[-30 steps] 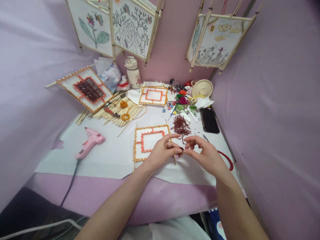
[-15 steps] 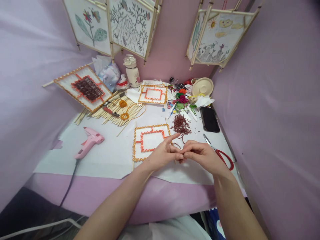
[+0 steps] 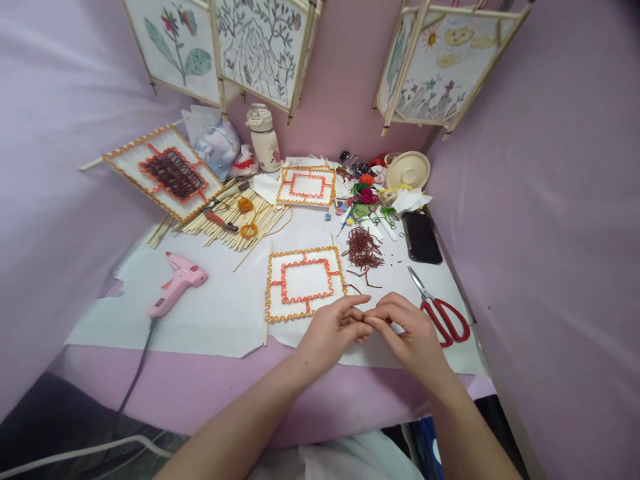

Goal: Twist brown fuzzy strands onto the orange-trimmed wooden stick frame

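Here, left hand [image 3: 334, 328], right hand [image 3: 406, 329] fingertips touching; framed panel [image 3: 305, 283] just beyond

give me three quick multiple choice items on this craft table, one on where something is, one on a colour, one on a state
1. Where do the scissors lie?
A. right of the right hand
B. on the stick pile
C. beside the glue gun

2. What colour is the glue gun?
A. blue
B. pink
C. green

3. How are the two hands placed?
A. far apart
B. flat on the table
C. fingertips together

Answers:
1 A, the red handles lie on the white paper just right of that hand.
2 B, its body is pink.
3 C, the left hand meets the right at the fingertips, near the framed panel.
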The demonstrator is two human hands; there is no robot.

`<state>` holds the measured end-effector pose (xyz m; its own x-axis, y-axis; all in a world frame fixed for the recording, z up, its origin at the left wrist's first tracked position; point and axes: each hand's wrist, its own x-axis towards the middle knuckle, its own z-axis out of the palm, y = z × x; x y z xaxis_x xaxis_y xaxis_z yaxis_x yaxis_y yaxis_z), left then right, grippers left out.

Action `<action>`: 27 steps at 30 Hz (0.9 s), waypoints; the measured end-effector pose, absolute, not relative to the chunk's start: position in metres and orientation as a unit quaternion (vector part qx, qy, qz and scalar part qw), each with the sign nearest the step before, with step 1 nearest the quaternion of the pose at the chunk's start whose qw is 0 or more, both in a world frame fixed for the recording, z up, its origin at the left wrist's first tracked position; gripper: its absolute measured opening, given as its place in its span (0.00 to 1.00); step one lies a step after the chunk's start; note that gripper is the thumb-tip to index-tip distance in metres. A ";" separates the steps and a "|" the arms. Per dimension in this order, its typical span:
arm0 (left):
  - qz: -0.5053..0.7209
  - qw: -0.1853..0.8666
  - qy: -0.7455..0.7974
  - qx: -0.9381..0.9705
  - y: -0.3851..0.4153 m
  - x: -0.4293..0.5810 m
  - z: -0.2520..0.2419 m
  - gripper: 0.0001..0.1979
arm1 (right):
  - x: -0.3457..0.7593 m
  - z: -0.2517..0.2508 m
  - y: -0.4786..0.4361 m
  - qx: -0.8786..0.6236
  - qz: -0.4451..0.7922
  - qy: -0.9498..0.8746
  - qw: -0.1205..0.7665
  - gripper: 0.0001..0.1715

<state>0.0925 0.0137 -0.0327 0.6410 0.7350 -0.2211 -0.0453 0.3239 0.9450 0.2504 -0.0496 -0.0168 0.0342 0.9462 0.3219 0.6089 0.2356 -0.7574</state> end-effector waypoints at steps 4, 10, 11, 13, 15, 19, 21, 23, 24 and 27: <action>0.287 0.721 0.361 0.517 0.013 0.094 -0.029 0.09 | 0.247 -0.019 -0.050 -0.581 0.256 -0.619 0.462 0.10; 0.302 0.687 0.396 0.529 0.020 0.090 -0.026 0.04 | 0.244 -0.021 -0.037 -0.576 0.284 -0.599 0.479 0.08; 0.306 0.686 0.402 0.524 0.022 0.089 -0.027 0.04 | 0.245 -0.023 -0.033 -0.576 0.288 -0.599 0.475 0.07; 0.324 0.684 0.415 0.505 0.026 0.086 -0.030 0.05 | 0.248 -0.029 -0.023 -0.603 0.262 -0.601 0.454 0.07; 0.357 0.678 0.430 0.478 0.030 0.082 -0.032 0.07 | 0.252 -0.038 -0.011 -0.654 0.188 -0.614 0.399 0.08; 0.417 0.651 0.449 0.447 0.038 0.075 -0.035 0.10 | 0.251 -0.057 0.005 -0.701 0.055 -0.661 0.261 0.06; 0.427 0.646 0.452 0.442 0.040 0.073 -0.036 0.11 | 0.248 -0.064 0.010 -0.703 0.025 -0.673 0.229 0.08; 0.433 0.637 0.460 0.441 0.042 0.072 -0.036 0.11 | 0.245 -0.067 0.011 -0.702 -0.003 -0.678 0.221 0.10; 0.438 0.629 0.466 0.441 0.043 0.072 -0.036 0.11 | 0.245 -0.066 0.010 -0.698 -0.019 -0.679 0.227 0.10; 0.447 0.606 0.489 0.440 0.046 0.071 -0.036 0.12 | 0.243 -0.057 0.004 -0.666 -0.072 -0.687 0.280 0.07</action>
